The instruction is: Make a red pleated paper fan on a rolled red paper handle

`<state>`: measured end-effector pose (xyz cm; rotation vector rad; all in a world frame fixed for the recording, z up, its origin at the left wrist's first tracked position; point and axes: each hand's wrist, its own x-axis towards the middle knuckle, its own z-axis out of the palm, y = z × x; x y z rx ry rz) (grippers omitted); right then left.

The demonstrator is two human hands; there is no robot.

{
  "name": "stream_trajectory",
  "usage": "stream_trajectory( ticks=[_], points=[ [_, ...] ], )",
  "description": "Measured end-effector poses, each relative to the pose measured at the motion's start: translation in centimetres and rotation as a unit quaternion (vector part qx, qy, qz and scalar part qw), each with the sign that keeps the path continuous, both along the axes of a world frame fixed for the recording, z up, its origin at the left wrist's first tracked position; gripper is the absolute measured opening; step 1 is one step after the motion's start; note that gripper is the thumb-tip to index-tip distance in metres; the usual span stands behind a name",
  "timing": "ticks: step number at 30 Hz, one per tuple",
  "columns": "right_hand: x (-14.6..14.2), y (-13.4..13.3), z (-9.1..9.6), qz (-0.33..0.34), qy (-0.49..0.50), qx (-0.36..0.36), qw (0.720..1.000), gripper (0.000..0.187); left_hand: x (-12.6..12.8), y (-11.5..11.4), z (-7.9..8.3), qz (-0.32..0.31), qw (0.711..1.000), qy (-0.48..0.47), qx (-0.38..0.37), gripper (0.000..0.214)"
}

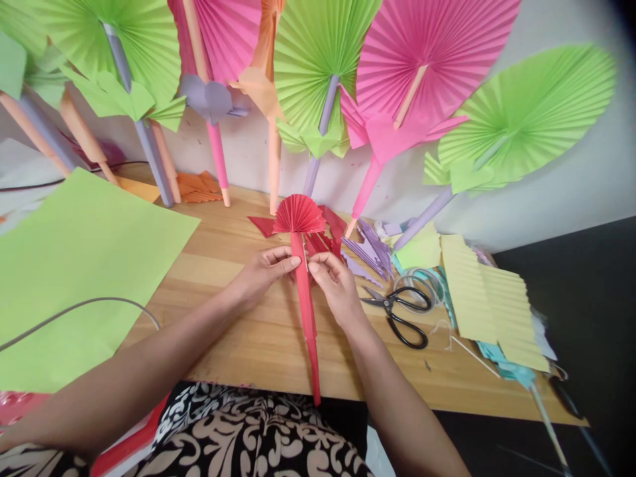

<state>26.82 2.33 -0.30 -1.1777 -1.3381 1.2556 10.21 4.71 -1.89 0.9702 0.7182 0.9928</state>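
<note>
A red paper fan (299, 214) with a long red rolled handle (309, 324) lies on the wooden table (248, 331), the handle reaching past the front edge. My left hand (263, 270) pinches the handle just below the pleated head. My right hand (334, 281) pinches it from the other side, fingers curled. Red paper scraps (332, 233) lie behind the fan.
Black scissors (403, 311) lie right of my hands, beside a tape roll (422, 278) and pleated yellow paper (484, 298). A large green sheet (74, 265) covers the left. Finished green and pink fans (318, 59) lean against the wall. Purple folded pieces (370, 248) lie nearby.
</note>
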Motion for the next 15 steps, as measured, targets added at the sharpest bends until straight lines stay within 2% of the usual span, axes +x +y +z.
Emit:
stream_trajectory(
  ticks=[3, 7, 10, 13, 15],
  points=[
    [-0.1, -0.17, 0.02, 0.056, 0.04, -0.059, 0.996, 0.024, -0.07, -0.14, 0.04, -0.005, 1.0, -0.001, 0.019, 0.027],
    [-0.17, -0.43, 0.18, 0.127, 0.105, -0.137, 0.977, 0.034, -0.13, -0.42, 0.41, -0.06, 0.998, -0.007, 0.021, 0.043],
    [-0.21, -0.52, 0.33, 0.098, 0.082, -0.111, 0.986, 0.033, -0.08, -0.38, 0.44, -0.05, 0.998, 0.021, 0.034, 0.04],
    [-0.36, -0.65, 0.35, 0.027, -0.015, -0.041, 0.999, 0.024, 0.02, -0.15, 0.21, -0.021, 0.999, 0.016, 0.034, 0.036],
    [-0.53, -0.79, 0.24, 0.002, -0.089, 0.005, 0.996, 0.018, 0.06, 0.0, 0.06, -0.008, 1.0, -0.003, 0.017, 0.032]
  ],
)
